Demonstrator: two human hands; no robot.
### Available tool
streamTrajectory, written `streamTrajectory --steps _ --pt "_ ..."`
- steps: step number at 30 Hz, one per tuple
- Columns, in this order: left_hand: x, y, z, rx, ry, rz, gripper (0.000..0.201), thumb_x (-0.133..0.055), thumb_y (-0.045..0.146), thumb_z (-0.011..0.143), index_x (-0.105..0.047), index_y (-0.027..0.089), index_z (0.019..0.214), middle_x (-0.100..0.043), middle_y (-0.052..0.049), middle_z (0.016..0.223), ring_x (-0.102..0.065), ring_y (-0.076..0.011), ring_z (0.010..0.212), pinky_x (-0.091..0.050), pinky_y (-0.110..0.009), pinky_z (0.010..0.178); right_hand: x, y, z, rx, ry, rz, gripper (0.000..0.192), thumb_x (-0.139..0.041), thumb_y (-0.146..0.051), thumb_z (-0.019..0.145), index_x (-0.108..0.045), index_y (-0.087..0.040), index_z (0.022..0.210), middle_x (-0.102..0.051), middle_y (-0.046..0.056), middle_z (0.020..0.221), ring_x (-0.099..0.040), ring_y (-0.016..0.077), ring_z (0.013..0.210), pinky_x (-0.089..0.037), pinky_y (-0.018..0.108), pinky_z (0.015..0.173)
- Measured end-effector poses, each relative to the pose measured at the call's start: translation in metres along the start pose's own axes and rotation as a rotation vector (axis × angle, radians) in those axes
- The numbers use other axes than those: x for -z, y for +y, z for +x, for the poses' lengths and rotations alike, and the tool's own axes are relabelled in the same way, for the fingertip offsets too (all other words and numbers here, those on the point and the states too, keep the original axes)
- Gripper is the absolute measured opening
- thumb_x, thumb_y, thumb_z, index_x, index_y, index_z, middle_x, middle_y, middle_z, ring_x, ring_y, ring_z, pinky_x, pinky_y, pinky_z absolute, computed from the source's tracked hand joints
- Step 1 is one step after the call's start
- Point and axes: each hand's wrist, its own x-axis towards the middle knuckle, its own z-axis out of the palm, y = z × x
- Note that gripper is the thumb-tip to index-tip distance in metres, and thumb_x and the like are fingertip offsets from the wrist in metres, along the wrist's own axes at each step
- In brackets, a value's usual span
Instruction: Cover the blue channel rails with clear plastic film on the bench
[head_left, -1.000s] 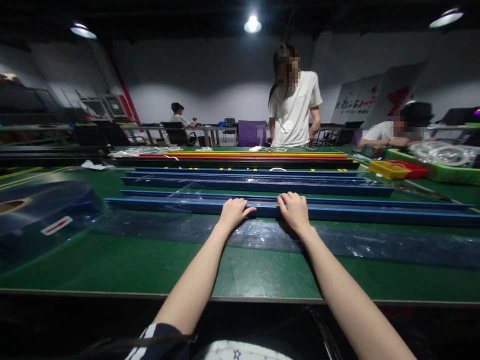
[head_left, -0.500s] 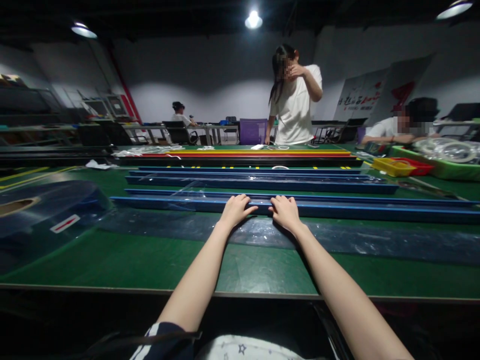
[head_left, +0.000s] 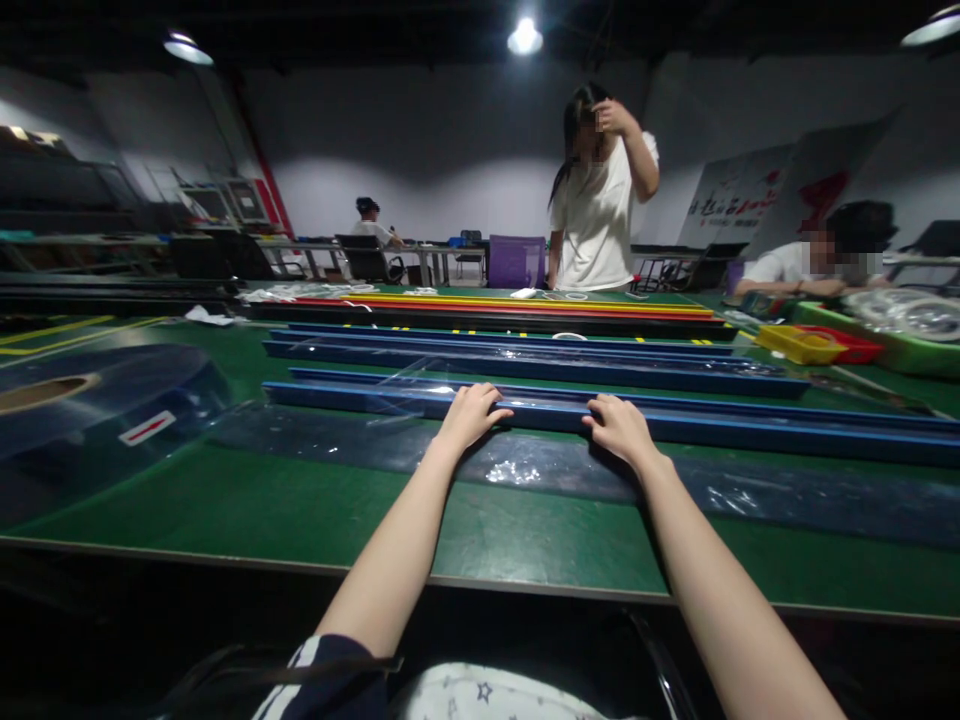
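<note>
- Nearest long blue rail (head_left: 720, 428) — a narrow, straight profile of painted metal or plastic, lying left to right across the green table top (head_left: 300, 505), partly overlaid by a clear plastic film (head_left: 525, 465).
- Left hand (head_left: 469, 415): fingers curled over the rail's near edge, palm down, pressing on it rather than enclosing it.
- Right hand (head_left: 621, 428): set to the right of the left hand, apart from it, fingers likewise hooked over the same rail; not a closed fist.
- Handling, as a judgement: the rail looks stiff and light for its length, but long enough to sag or swing if lifted at one point — two holds spread apart along its length would suit it. Its smooth face and the film over it are probably slippery.
- The film is thin, glossy and wrinkled, catching highlights; it would crease or tear easily.
- Farther off lie more parallel blue rails (head_left: 525, 365), then a stack of red and yellow strips (head_left: 510, 303) on a dark base.
- Near left: a large roll of transparent film (head_left: 97, 405) with a cardboard core and a white label.
- Far right: a yellow shallow tray (head_left: 799, 343) beside a red one, and a green bin.
- Beyond the table stands a person in a white T-shirt (head_left: 600, 220), one hand raised to the head; others sit at far benches.
</note>
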Motion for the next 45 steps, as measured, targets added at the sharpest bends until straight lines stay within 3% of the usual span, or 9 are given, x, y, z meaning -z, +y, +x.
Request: streamTrajectory --steps 9,33,45 --pt "-0.005 0.002 0.001 0.001 -0.013 0.079 0.037 -0.042 0.050 0.086 -0.062 0.019 0.084 -0.067 -0.004 0.088 -0.058 -0.0177 0.087 -0.035 -0.027 0.073 0.001 0.006 -0.002 -0.023 -0.022 0.008 0.023 -0.043 -0.029 0.084 -0.062 -0.020 0.094 -0.061 0.005 0.098 -0.051 0.0179 0.094 -0.031 0.027 0.071" --pt "0.008 0.006 0.005 0.140 -0.125 0.142 0.052 -0.034 0.065 0.081 -0.064 0.022 0.075 -0.069 -0.004 0.081 -0.062 -0.0211 0.081 -0.035 -0.025 0.061 0.004 0.007 -0.002 -0.036 -0.070 0.021 0.025 -0.042 -0.032 0.084 -0.061 -0.020 0.095 -0.061 0.006 0.099 -0.051 0.0191 0.095 -0.033 0.028 0.073" --pt "0.004 0.006 0.003 0.063 -0.078 0.153 0.043 -0.038 0.056 0.085 -0.062 0.021 0.077 -0.066 -0.002 0.090 -0.060 -0.0175 0.084 -0.033 -0.025 0.061 0.005 0.007 -0.001 -0.036 -0.075 0.013 0.026 -0.042 -0.033 0.084 -0.061 -0.019 0.096 -0.061 0.007 0.100 -0.052 0.0197 0.095 -0.034 0.028 0.074"
